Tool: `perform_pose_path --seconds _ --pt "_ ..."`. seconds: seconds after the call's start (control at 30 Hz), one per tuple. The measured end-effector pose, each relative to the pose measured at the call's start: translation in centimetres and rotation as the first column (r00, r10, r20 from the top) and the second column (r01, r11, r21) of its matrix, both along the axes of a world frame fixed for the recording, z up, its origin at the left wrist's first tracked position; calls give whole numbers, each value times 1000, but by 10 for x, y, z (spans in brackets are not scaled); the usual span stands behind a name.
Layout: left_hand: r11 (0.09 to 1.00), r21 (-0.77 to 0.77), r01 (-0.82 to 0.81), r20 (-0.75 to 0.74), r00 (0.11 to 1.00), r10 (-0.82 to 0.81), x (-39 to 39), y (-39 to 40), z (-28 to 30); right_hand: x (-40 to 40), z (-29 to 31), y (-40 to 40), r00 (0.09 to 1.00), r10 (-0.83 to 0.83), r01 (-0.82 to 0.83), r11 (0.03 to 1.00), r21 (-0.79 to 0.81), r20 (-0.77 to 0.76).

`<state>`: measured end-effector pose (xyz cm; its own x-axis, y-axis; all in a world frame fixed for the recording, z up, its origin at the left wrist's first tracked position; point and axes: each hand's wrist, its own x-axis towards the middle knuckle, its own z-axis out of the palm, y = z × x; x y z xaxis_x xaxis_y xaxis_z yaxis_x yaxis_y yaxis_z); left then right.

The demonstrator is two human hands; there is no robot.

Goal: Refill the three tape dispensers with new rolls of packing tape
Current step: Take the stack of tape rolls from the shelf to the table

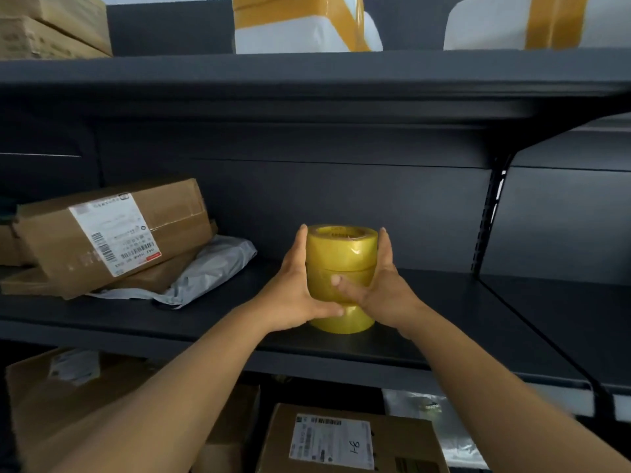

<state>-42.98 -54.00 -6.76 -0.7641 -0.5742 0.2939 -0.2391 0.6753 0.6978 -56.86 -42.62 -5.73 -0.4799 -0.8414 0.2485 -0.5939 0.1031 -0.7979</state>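
I see the stack of tape rolls [341, 278], yellow and see-through, standing upright on the dark middle shelf [444, 322], close to its front edge and about midway along it. It looks like three rolls one on top of another, with the cardboard core showing at the top. My left hand [300, 288] is pressed against the left side of the stack, fingers reaching up to the top roll and the thumb curled across the front near the bottom roll. My right hand [375, 285] is wrapped around the right side, its thumb lying across the front of the middle roll. Both hands are clasping the stack between them; I cannot tell whether its base is lifted off the shelf or resting on it.

Toward the left end of the same shelf a cardboard box [112, 230] with a white shipping label sits tilted on top of a flatter parcel, and a grey plastic mailer bag [205, 274] pokes out from beneath, well apart from the stack. On the shelf above stand white packages [307, 32] bound with brown tape. Below, another labelled box [351, 442] sits under the front edge.
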Motion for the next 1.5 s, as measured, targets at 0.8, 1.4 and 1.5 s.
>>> perform_pose_path --seconds 0.8,1.4,1.5 --pt "995 104 -1 -198 980 21 21 43 -7 0 -10 44 985 172 -171 984 -40 14" --pt "963 264 -50 -253 960 119 21 98 -12 32 -18 54 957 149 -66 947 -314 247" --pt "957 282 -67 -338 927 165 14 105 -14 37 -21 50 961 107 -4 928 -372 256"
